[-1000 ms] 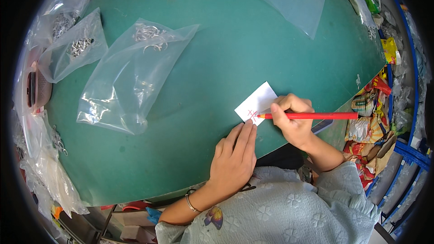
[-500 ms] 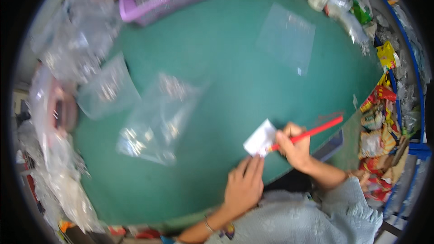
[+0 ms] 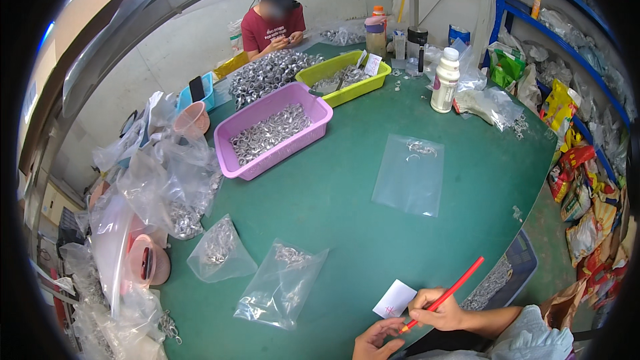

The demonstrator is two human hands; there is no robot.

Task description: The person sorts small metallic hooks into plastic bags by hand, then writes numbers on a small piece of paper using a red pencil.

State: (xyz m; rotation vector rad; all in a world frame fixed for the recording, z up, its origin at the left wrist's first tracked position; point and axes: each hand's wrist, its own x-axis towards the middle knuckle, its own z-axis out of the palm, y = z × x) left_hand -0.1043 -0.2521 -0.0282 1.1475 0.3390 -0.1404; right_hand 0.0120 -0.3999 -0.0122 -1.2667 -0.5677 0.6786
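A long red pencil (image 3: 460,281) slants up from my right hand (image 3: 435,309), which is closed around its lower part. Its tip points down at the fingers of my left hand (image 3: 377,339). That left hand rests at the table's near edge, with thumb and fingers curved and apart; whether they touch the tip is unclear. Just beyond both hands lies a small white paper slip (image 3: 395,297) bearing a red mark. Farther up the table is a flat clear plastic bag (image 3: 408,183) with a few metal pieces. To the left lie two more clear bags (image 3: 283,290) (image 3: 221,253) holding metal pieces.
A purple basket (image 3: 227,160) and a green basket (image 3: 353,95) hold metal rings, beside a heap of rings (image 3: 267,80). A white bottle (image 3: 445,83) stands at the right. Plastic bags (image 3: 167,180) crowd the left edge. Across the table sits another person (image 3: 273,27).
The view has tilted up, bringing the far table and the other person into sight. My left hand has drawn back from the slip to the pencil tip; the pencil is off the paper.
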